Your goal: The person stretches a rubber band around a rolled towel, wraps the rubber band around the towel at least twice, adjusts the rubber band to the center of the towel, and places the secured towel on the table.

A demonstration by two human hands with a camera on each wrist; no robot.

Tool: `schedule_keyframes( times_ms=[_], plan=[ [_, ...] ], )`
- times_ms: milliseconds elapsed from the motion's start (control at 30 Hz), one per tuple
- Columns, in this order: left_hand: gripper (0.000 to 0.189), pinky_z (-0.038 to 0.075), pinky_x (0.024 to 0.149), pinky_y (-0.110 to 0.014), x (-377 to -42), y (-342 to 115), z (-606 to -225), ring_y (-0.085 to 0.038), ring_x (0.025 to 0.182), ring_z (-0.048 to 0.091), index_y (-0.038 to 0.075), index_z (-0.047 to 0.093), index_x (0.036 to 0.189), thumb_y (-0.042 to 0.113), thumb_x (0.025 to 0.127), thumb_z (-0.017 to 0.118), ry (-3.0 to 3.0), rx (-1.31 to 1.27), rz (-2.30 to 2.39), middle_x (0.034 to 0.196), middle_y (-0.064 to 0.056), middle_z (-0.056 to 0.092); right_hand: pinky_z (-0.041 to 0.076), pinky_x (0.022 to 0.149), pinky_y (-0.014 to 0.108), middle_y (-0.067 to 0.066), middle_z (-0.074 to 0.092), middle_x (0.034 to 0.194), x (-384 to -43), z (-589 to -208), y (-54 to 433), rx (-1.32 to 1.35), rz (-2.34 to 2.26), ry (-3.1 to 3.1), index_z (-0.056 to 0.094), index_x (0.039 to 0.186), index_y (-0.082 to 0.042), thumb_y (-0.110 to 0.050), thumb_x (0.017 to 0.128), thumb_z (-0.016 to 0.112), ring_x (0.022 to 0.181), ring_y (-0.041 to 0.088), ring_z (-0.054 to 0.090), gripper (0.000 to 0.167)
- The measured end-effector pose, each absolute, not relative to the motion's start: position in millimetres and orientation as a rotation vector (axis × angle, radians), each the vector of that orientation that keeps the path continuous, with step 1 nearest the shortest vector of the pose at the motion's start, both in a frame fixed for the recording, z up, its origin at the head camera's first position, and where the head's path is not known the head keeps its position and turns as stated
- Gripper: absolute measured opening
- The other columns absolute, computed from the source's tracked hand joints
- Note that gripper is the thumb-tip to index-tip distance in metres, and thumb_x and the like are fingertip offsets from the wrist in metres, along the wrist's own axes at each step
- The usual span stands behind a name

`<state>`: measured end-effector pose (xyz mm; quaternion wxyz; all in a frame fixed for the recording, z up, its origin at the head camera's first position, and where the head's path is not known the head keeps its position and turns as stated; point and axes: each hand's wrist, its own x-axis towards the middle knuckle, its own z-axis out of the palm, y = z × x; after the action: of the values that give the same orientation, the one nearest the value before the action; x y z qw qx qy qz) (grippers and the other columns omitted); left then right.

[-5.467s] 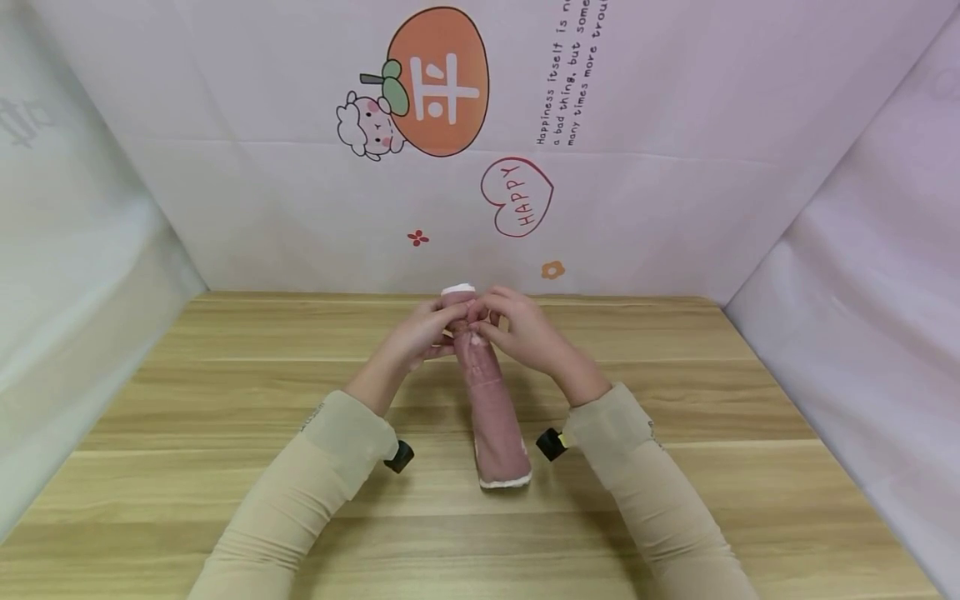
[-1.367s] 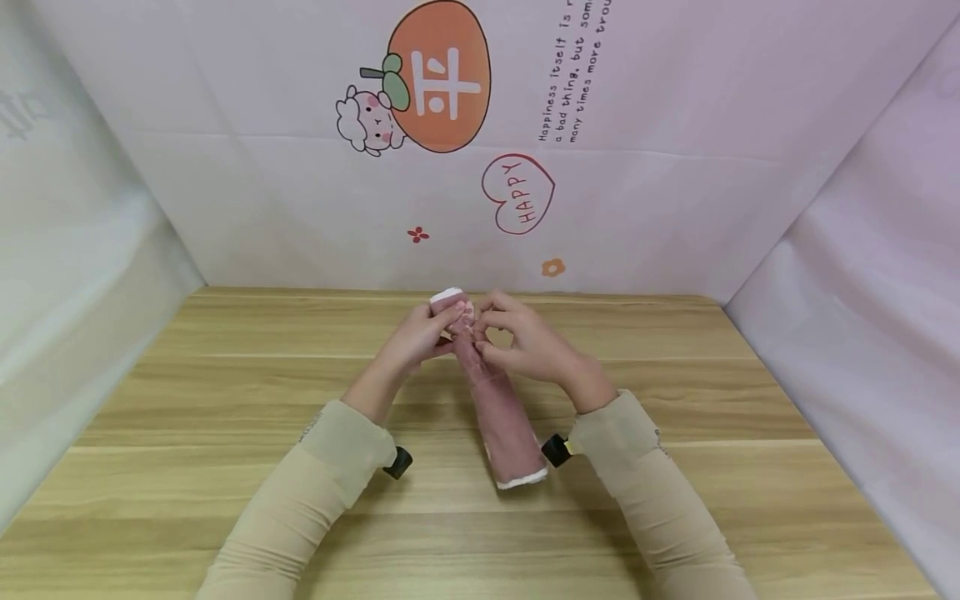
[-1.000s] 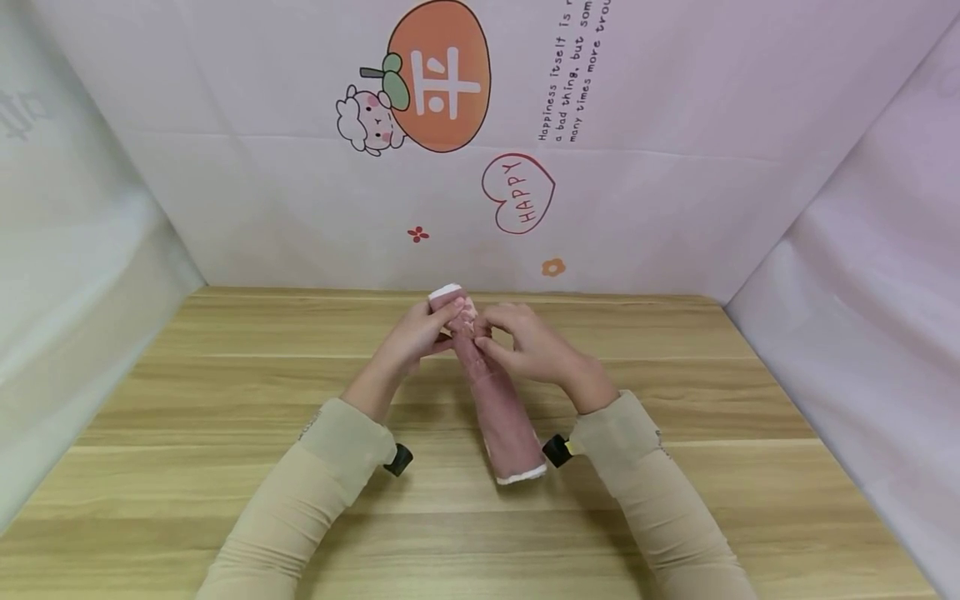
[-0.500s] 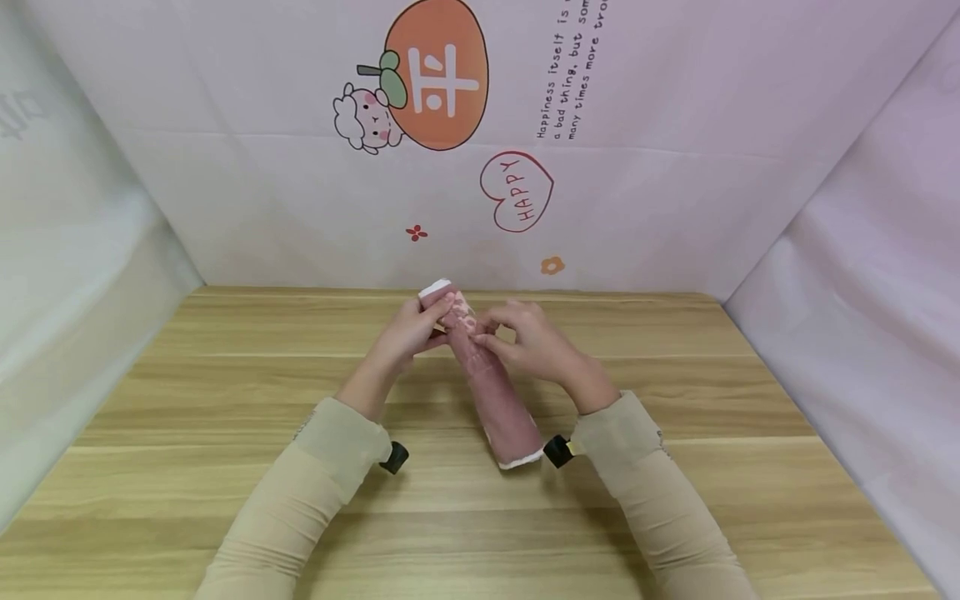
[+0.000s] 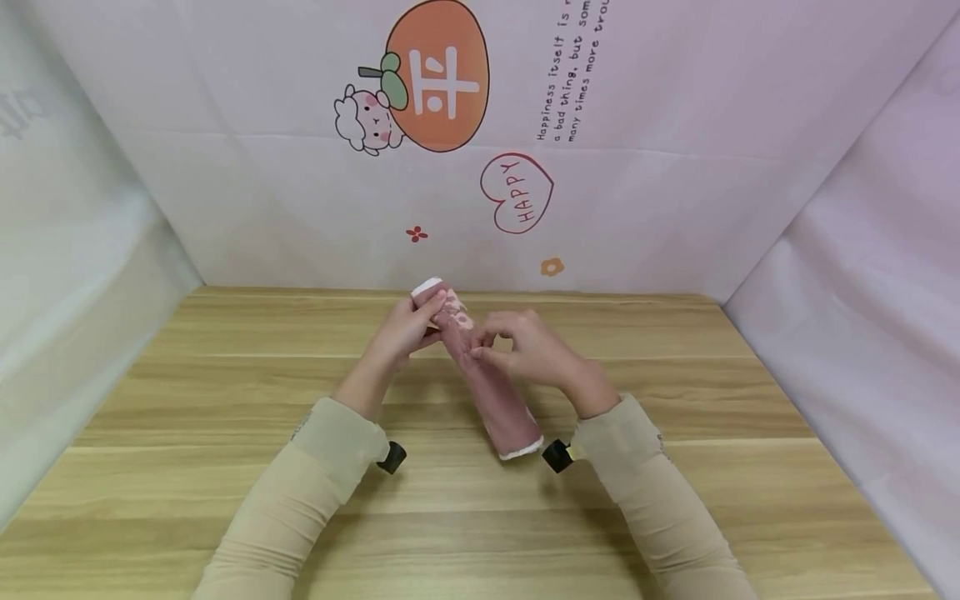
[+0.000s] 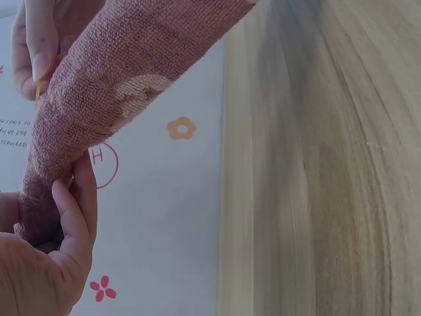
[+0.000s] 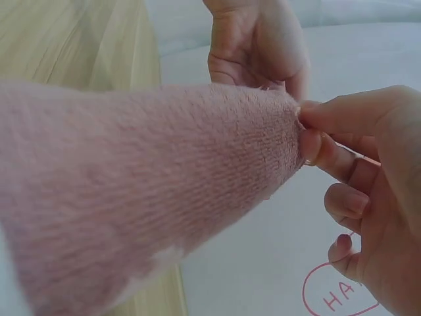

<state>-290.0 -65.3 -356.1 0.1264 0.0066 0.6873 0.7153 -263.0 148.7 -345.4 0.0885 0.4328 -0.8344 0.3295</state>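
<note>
A dusty-pink towel (image 5: 498,408), rolled into a tube with white-edged ends, slants over the table between both hands. My left hand (image 5: 401,329) grips its far end, thumb on top and fingers beneath, as the left wrist view also shows. My right hand (image 5: 525,346) is at the towel's right side near the middle, thumb and index finger pinching a thin yellow rubber band (image 6: 38,90) against the roll. In the right wrist view a bit of the rubber band (image 7: 308,163) shows at those fingertips. Most of the band is hidden. A pale pattern shows on the towel beside the left thumb.
The wood-grain table (image 5: 225,500) reaches back to a white printed cloth wall (image 5: 300,217), close behind the towel's far end. White cloth (image 5: 862,292) also hangs at both sides. A small black camera (image 5: 557,455) sits at each wrist.
The towel's far end has swung left with my left hand, and its near end has risen slightly. My right hand has slid a little down the roll. More of the pale pattern shows.
</note>
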Motion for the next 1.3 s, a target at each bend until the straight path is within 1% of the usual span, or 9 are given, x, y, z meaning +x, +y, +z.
schedule_keyframes(
  times_ms=[67, 133, 333, 467, 567, 700, 900, 1133, 1300],
  plan=[
    [0.051, 0.051, 0.101, -0.036, -291.1, -65.7, -357.3, -0.025, 0.116, 0.058, 0.007, 0.042, 0.156, 0.029, 0.111, 0.048, 1.999, 0.011, 2.093, 0.143, -0.021, 0.052, 0.053, 0.068, 0.032, -0.002, 0.068, 0.083, -263.0, -346.2, 148.5, 1.315, 0.962, -2.459, 0.074, 0.09, -0.006, 0.0, 0.088, 0.077, 0.076, 0.012, 0.062, 0.006],
    [0.051, 0.051, 0.101, -0.036, -291.6, -65.9, -357.6, -0.025, 0.115, 0.058, 0.007, 0.043, 0.155, 0.029, 0.11, 0.049, 1.993, -0.001, 2.097, 0.142, -0.02, 0.052, 0.049, 0.07, 0.032, -0.002, 0.069, 0.084, -262.8, -346.8, 148.5, 1.312, 0.918, -2.45, 0.076, 0.09, -0.007, -0.002, 0.088, 0.078, 0.076, 0.012, 0.061, 0.006],
    [0.049, 0.053, 0.098, -0.032, -292.9, -66.8, -360.2, -0.022, 0.114, 0.058, 0.008, 0.046, 0.154, 0.029, 0.111, 0.048, 2.005, -0.009, 2.107, 0.141, -0.019, 0.053, 0.04, 0.084, 0.046, -0.007, 0.071, 0.09, -258.0, -342.9, 147.3, 1.222, 0.735, -2.556, 0.078, 0.093, -0.014, -0.01, 0.09, 0.078, 0.085, 0.014, 0.061, 0.005],
    [0.048, 0.055, 0.091, -0.027, -293.3, -67.3, -363.2, -0.021, 0.11, 0.059, 0.01, 0.046, 0.155, 0.028, 0.111, 0.049, 1.989, -0.029, 2.11, 0.139, -0.018, 0.053, 0.039, 0.088, 0.048, -0.007, 0.072, 0.097, -255.5, -341.2, 144.7, 1.198, 0.655, -2.618, 0.079, 0.097, -0.016, -0.012, 0.091, 0.078, 0.093, 0.016, 0.061, 0.007],
    [0.049, 0.055, 0.091, -0.026, -292.8, -65.8, -364.0, -0.02, 0.108, 0.059, 0.011, 0.043, 0.157, 0.029, 0.111, 0.048, 1.959, -0.015, 2.088, 0.139, -0.018, 0.053, 0.04, 0.084, 0.045, -0.005, 0.073, 0.1, -255.5, -343.2, 142.1, 1.193, 0.621, -2.585, 0.078, 0.096, -0.016, -0.012, 0.091, 0.079, 0.093, 0.017, 0.06, 0.007],
    [0.051, 0.051, 0.1, -0.033, -290.6, -63.8, -360.7, -0.023, 0.113, 0.057, 0.013, 0.039, 0.159, 0.03, 0.111, 0.047, 1.943, 0.027, 2.072, 0.144, -0.018, 0.05, 0.046, 0.082, 0.04, 0.0, 0.072, 0.098, -258.3, -347.4, 139.0, 1.216, 0.651, -2.456, 0.078, 0.093, -0.01, -0.006, 0.088, 0.081, 0.092, 0.021, 0.06, 0.007],
    [0.053, 0.046, 0.107, -0.039, -288.0, -63.0, -354.3, -0.031, 0.127, 0.053, 0.011, 0.038, 0.158, 0.03, 0.11, 0.049, 1.913, 0.056, 2.084, 0.149, -0.021, 0.046, 0.053, 0.084, 0.035, 0.011, 0.061, 0.113, -259.3, -349.3, 138.9, 1.183, 0.809, -2.406, 0.077, 0.093, -0.004, -0.001, 0.087, 0.081, 0.099, 0.024, 0.059, 0.008],
    [0.053, 0.049, 0.104, -0.035, -288.0, -65.8, -353.0, -0.03, 0.122, 0.056, 0.016, 0.038, 0.159, 0.034, 0.11, 0.049, 1.899, 0.041, 2.089, 0.149, -0.017, 0.046, 0.057, 0.085, 0.034, 0.011, 0.06, 0.121, -258.8, -350.1, 145.8, 1.126, 1.151, -2.485, 0.076, 0.107, 0.0, 0.003, 0.091, 0.075, 0.102, 0.023, 0.063, 0.017],
    [0.055, 0.048, 0.104, -0.034, -289.2, -68.0, -352.0, -0.03, 0.123, 0.056, 0.01, 0.039, 0.158, 0.034, 0.11, 0.049, 1.871, 0.06, 2.121, 0.146, -0.019, 0.048, 0.059, 0.084, 0.038, 0.015, 0.061, 0.127, -259.1, -349.4, 151.9, 1.065, 1.341, -2.516, 0.068, 0.122, 0.002, 0.004, 0.091, 0.075, 0.098, 0.028, 0.065, 0.032]
  ],
)
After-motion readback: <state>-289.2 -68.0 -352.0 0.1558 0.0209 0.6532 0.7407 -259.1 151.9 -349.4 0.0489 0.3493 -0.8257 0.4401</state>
